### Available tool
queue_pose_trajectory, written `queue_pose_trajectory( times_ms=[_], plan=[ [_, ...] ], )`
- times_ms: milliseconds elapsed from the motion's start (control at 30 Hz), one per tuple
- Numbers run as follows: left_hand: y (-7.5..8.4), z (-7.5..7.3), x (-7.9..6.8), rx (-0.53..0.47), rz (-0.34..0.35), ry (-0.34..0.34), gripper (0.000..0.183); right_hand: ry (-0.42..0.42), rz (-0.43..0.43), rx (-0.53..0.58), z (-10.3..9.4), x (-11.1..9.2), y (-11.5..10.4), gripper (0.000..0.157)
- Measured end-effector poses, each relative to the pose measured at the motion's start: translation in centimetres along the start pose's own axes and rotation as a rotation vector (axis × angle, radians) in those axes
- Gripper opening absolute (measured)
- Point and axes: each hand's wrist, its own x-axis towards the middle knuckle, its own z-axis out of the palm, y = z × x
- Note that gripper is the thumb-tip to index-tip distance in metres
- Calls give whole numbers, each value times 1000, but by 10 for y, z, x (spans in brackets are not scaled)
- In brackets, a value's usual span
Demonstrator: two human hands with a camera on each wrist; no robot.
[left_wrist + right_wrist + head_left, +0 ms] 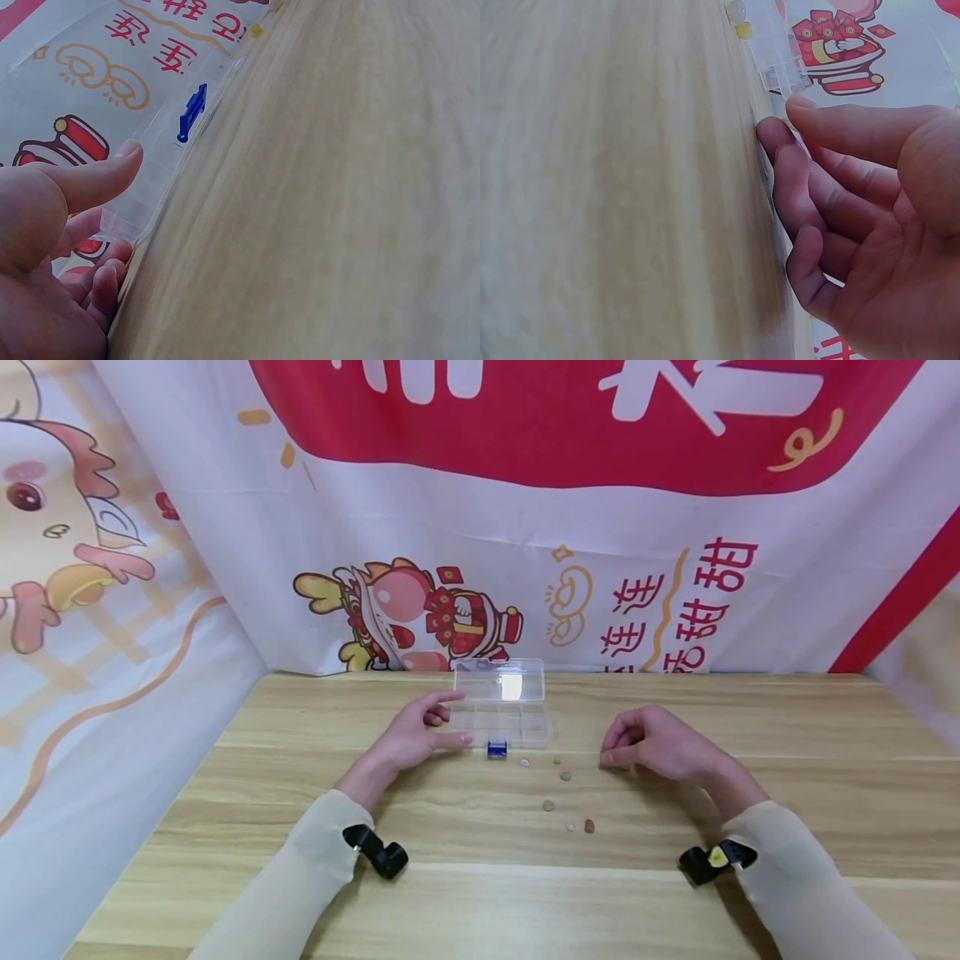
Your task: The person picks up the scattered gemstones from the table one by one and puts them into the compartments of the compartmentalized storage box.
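A clear plastic box [512, 727] with divided compartments stands on the table, its transparent lid [480, 682] raised at the back. It has a blue latch [497, 749] at its front. My left hand [411, 732] holds the box by its left end, the thumb at the front corner and the fingers at the side and back. Right of the box, my right hand [660, 745] is low over the table, thumb and forefinger pinched together. A small pale stone [788, 122] seems to show between those fingertips, mostly hidden; its shape cannot be made out.
Several small stones lie on the wooden table [480, 910] between the hands: a white one [525, 762], a yellow one [557, 761], a grey one [566, 775], a tan one [548, 806] and a brown one [589, 826]. A printed cloth [480, 543] hangs behind the table.
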Motion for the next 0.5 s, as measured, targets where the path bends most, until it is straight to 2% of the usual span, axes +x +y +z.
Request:
queue_pose_trajectory(
  times_ms=[500],
  plan=[
    [-1,0,0,0,9,3,72,79,28,35,1,1,-4,22]
  ],
)
